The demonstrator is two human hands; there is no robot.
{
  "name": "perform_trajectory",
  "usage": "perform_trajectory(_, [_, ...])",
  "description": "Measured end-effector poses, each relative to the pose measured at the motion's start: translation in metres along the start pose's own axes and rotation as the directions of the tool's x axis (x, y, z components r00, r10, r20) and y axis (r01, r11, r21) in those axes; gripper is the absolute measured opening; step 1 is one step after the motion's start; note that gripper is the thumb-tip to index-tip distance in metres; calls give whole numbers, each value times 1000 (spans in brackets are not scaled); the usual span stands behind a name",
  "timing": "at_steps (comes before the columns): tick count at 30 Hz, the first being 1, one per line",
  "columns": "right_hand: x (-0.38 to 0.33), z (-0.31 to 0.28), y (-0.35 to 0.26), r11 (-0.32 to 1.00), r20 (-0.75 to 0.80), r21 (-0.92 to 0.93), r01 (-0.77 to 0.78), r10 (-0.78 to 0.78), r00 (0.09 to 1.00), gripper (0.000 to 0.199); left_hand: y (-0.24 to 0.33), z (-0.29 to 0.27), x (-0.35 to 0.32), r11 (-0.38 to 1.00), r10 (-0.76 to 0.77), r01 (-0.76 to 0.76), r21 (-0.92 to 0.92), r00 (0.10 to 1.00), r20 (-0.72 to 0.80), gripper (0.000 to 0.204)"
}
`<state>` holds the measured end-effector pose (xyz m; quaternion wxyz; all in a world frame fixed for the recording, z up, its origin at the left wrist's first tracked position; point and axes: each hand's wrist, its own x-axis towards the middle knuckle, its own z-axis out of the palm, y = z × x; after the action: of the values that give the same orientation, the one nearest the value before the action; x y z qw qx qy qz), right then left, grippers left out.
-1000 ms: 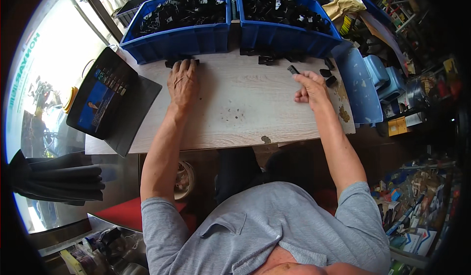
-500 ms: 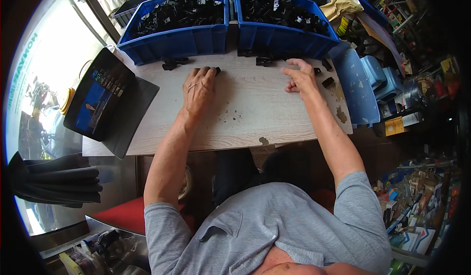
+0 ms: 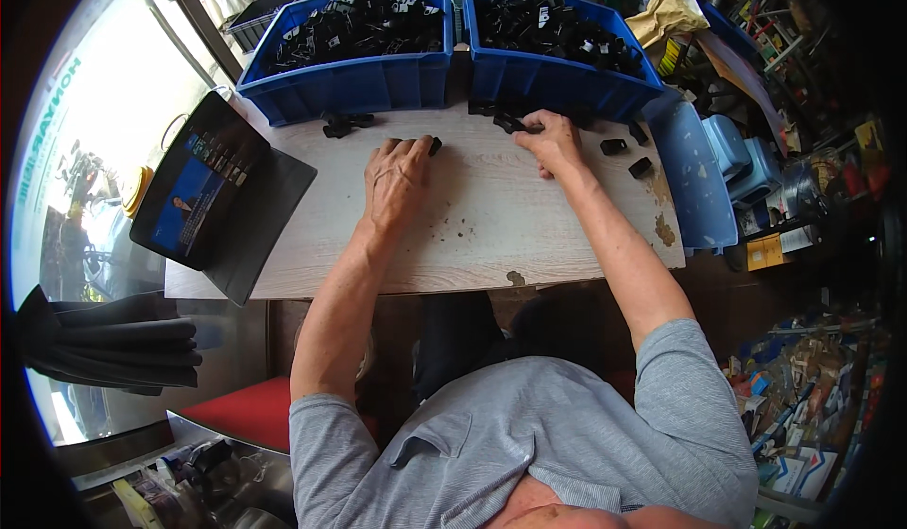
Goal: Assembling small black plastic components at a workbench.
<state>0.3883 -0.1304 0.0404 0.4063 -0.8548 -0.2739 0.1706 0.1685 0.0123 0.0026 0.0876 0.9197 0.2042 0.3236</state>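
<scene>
My left hand (image 3: 395,181) rests on the table with its fingers curled down over a small black plastic part (image 3: 435,145), whose end sticks out by the fingertips. Farther right, my right hand (image 3: 556,144) has its thumb and forefinger closed on another black plastic part (image 3: 507,124), which lies just in front of the right blue bin (image 3: 557,90). The fingertips partly cover that piece. More black parts (image 3: 346,124) lie together before the left blue bin (image 3: 354,85). Both bins are heaped with similar black pieces.
A tablet (image 3: 194,194) in a dark folding cover stands at the table's left. Two loose black pieces (image 3: 641,167) lie on the right side, near a light blue plastic tub (image 3: 694,175). The worn wooden tabletop (image 3: 463,260) ends close to my body.
My right hand has moved left from above the table's right side and its fingers have closed on a black part. The left hand stays nearly in place. The whole view has shifted slightly.
</scene>
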Motion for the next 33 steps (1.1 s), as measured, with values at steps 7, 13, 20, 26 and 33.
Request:
perform_trajectory(7, [-24, -6, 3, 998, 173, 66, -8, -3, 985, 30, 11, 7, 1, 964, -31, -11, -266, 988, -154, 31])
perform_trajectory(13, [-51, -12, 1, 997, 331, 81, -6, -21, 943, 30, 45, 20, 17, 909, 158, -140, -392, 987, 12, 24])
perform_trajectory(20, [-51, -9, 7, 999, 297, 49, 12, -26, 954, 29, 47, 27, 22, 908, 241, -196, -371, 967, 79, 28])
perform_trajectory(26, [-52, -9, 7, 998, 305, 59, 27, -44, 951, 29, 47, 35, 18, 862, 210, -166, -479, 977, 38, 33])
perform_trajectory(33, [-50, -6, 13, 996, 283, 87, 30, -54, 958, 30, 52, 26, 13, 890, 293, -239, -389, 953, 84, 31])
